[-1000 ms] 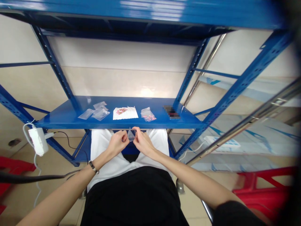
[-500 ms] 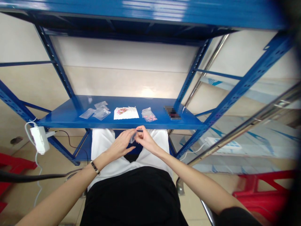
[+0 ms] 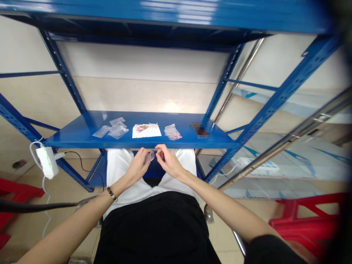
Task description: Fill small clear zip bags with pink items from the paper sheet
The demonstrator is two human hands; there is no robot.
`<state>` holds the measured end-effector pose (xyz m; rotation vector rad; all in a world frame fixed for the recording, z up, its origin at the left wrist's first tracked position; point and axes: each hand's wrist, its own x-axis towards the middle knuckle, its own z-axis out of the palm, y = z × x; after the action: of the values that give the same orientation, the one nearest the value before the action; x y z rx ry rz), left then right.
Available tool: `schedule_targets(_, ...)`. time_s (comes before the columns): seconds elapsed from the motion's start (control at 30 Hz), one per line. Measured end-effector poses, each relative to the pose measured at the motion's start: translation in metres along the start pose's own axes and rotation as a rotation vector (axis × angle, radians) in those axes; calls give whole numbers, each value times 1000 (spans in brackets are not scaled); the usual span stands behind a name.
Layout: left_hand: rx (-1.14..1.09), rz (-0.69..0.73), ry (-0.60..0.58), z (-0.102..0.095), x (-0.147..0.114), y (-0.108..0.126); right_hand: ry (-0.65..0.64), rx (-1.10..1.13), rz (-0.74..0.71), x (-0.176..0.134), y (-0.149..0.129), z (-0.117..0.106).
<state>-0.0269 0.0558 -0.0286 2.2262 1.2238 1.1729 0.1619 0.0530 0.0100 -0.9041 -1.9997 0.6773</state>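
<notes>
- Clear plastic is showing between the hands: one small bag (image 3: 149, 157) is hanging over the lap, just in front of the edge of the blue shelf (image 3: 68, 138).
- Left hand (image 3: 138, 164) is gripping that bag, its fingers closing on the side nearest to it.
- Right hand (image 3: 171, 164) is bending its thumb and forefinger toward each other right beside the bag; whether they are pinching anything, or touching the plastic, I cannot tell.
- Inside the held bag, no pink is showing, so it is seemingly waiting unfilled, though the fingers are hiding part of it.
- Toward the right on the shelf, a small group of bags with pink pieces (image 3: 173, 132) is lying flat; these are looking like the finished part, their exact count and seals being too small to read.
- At the middle, loose pink and reddish pieces (image 3: 142, 128) are resting on a white sheet (image 3: 151, 135), apparently remaining unbagged.
- Toward the left, several clear bags (image 3: 118, 131) are overlapping with no contents showing, presumably still unused.
- Overall, the work is seeming partway along: some bags are holding pieces, while loose pieces and flat bags are remaining.
</notes>
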Motion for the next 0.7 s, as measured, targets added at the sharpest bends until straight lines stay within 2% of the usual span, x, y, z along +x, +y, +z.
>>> schedule_targets(0.1, -14, 25, -26, -5, 2, 2, -43, -154, -152, 1, -2, -2)
schedule_targets(0.3, -4, 96, -54, -15, -1, 9, -123, -147, -310, -3, -6, 1)
schedule_targets(0.47, 183, 110, -124, -15, 0, 1, -233, -139, -318, -6, -11, 1)
schedule_targets(0.7, 353, 130, -113, -20, 0, -4, -296, -278, -356, -7, -2, 3)
